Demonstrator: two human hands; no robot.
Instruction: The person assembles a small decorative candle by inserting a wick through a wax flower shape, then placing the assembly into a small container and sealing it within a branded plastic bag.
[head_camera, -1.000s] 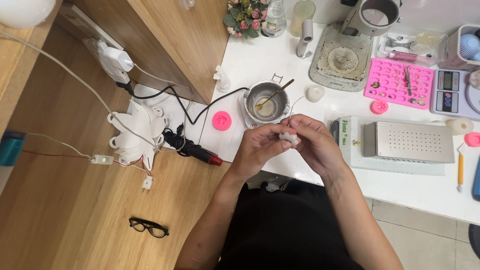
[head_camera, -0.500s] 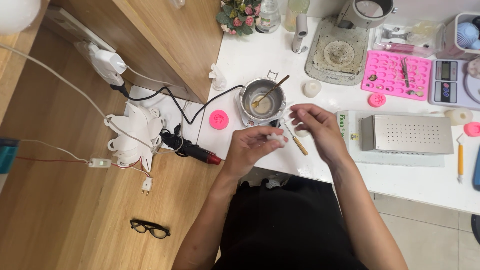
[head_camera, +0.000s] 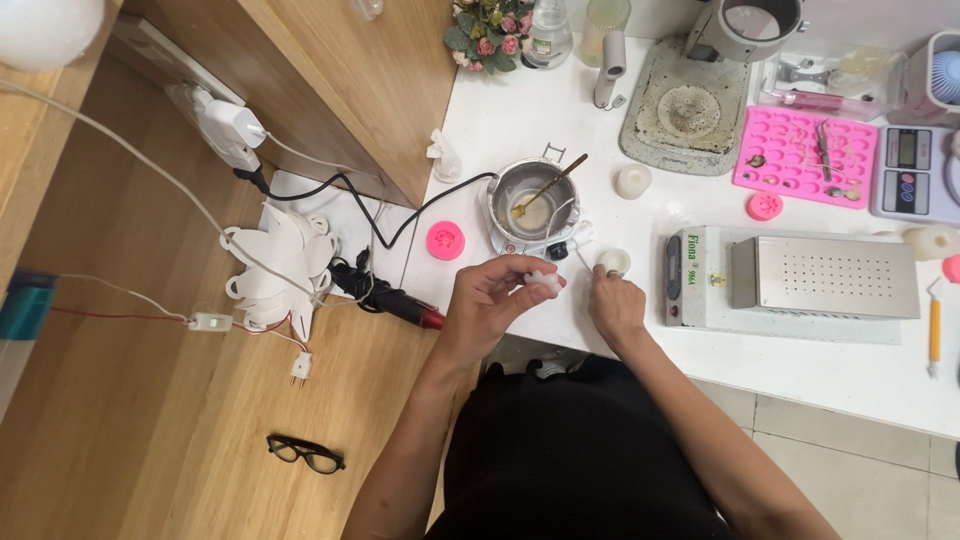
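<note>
Just below the middle of the frame the left hand (head_camera: 492, 300) is raised a little off the white desk (head_camera: 530, 130), its fingertips pinched on a small white lump (head_camera: 545, 281) that looks like wax or a bit of tissue; which, I cannot tell. To its right the right hand (head_camera: 615, 303) rests low on the desk, fingers closed around what looks like a thin stick, its tip touching a small round white candle (head_camera: 613, 262) that stands just in front of the knuckles.

Directly above both hands sits a small metal melting pot (head_camera: 528, 200) with a pale liquid in the bottom and a wooden stirrer (head_camera: 552, 183) leaning out toward the upper right. A black cable (head_camera: 385, 215) runs from the pot off to the left.

Around it: a pink round mould (head_camera: 445, 240) left of the pot, another white candle (head_camera: 633, 181) to its upper right, a pink silicone tray (head_camera: 806, 156) with many small cavities in the upper right, a small pink disc (head_camera: 765, 206) below it, and a metal box-shaped appliance (head_camera: 795, 280) at right.

By my reading, the wax is already melted and at least two small candles are cast and out of their moulds. What is in hand seems to be finishing one candle, trimming or cleaning it. The tray's cavities look mostly unfilled, so more pouring seems left.
</note>
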